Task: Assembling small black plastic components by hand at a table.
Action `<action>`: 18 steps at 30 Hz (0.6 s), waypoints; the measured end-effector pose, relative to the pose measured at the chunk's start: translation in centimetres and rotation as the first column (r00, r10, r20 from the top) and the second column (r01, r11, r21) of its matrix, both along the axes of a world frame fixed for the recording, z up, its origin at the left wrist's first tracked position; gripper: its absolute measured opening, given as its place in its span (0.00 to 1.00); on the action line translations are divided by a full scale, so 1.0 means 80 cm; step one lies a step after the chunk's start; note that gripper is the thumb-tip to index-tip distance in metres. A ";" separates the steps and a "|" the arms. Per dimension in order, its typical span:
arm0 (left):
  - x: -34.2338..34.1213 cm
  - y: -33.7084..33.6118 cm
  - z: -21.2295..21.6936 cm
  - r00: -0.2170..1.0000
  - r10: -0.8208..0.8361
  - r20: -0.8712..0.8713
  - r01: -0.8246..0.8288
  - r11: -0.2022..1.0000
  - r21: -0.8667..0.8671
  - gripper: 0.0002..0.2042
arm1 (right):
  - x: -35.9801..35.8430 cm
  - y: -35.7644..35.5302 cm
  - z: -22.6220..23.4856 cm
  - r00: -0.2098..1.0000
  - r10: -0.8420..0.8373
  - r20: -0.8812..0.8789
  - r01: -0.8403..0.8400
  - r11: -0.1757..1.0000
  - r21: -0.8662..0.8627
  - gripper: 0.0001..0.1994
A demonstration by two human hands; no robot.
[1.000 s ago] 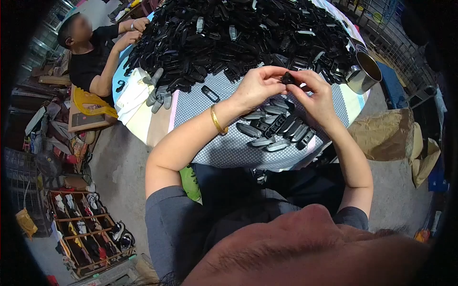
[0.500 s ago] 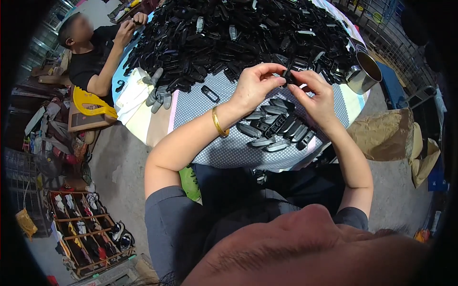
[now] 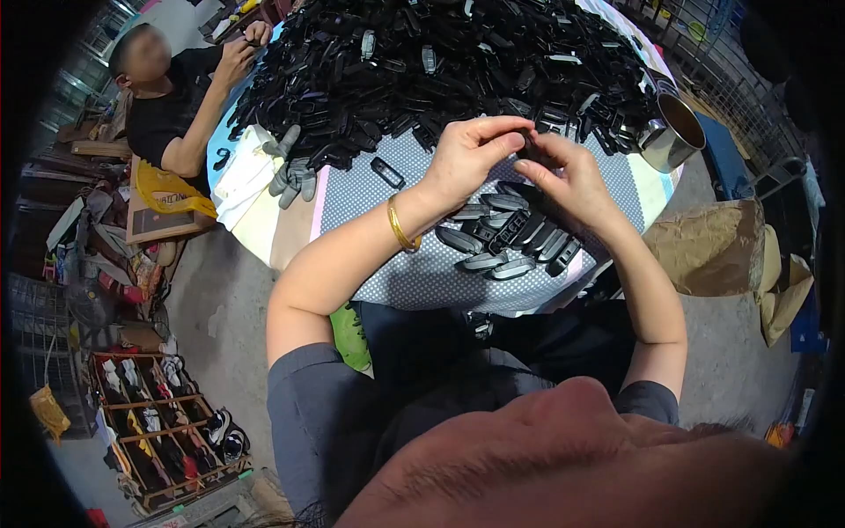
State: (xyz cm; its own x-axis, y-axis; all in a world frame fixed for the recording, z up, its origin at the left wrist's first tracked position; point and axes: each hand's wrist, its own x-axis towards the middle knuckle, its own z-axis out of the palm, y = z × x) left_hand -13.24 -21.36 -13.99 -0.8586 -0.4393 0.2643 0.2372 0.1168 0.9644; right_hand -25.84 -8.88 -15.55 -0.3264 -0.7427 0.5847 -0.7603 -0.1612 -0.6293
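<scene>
Over the table my left hand and my right hand meet at the fingertips. Between them is a small black plastic piece, mostly covered by the fingers. Both hands are closed on it, thumbs and forefingers pinching. Just below lies a small group of black oblong plastic parts on the dotted tablecloth. One black frame-shaped part rests apart, left of my left wrist. Beyond my hands rises a big heap of similar black parts.
A metal container stands at the table's right edge. On the left are a grey glove and white cloth. Another person works at the far left. A brown paper sack and a shoe rack are on the floor.
My right hand's fingers have shifted and curled more around the black piece, which shows less now. My left hand stays almost in place. The other person's head has moved slightly.
</scene>
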 end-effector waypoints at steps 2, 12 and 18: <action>0.001 -0.004 -0.004 0.996 -0.079 -0.031 0.079 0.997 -0.009 0.11 | 0.003 0.003 0.001 0.989 0.071 0.132 -0.090 0.984 0.151 0.16; 0.007 -0.004 0.005 0.998 -0.049 0.031 0.055 0.975 -0.214 0.11 | -0.001 0.004 0.004 0.998 0.053 -0.033 -0.044 0.974 0.224 0.15; 0.006 0.004 0.007 0.992 0.080 -0.100 -0.127 0.694 -0.708 0.23 | -0.043 0.017 0.020 0.953 -0.112 -0.281 0.205 0.922 0.328 0.23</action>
State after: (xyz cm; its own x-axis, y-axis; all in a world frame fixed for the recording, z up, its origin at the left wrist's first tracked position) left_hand -12.73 -21.04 -13.45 -0.7922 -0.1844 0.5817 0.2328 0.7899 0.5674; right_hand -29.27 -7.48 -13.93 -0.3331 -0.8649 0.3755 -0.8977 0.1691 -0.4069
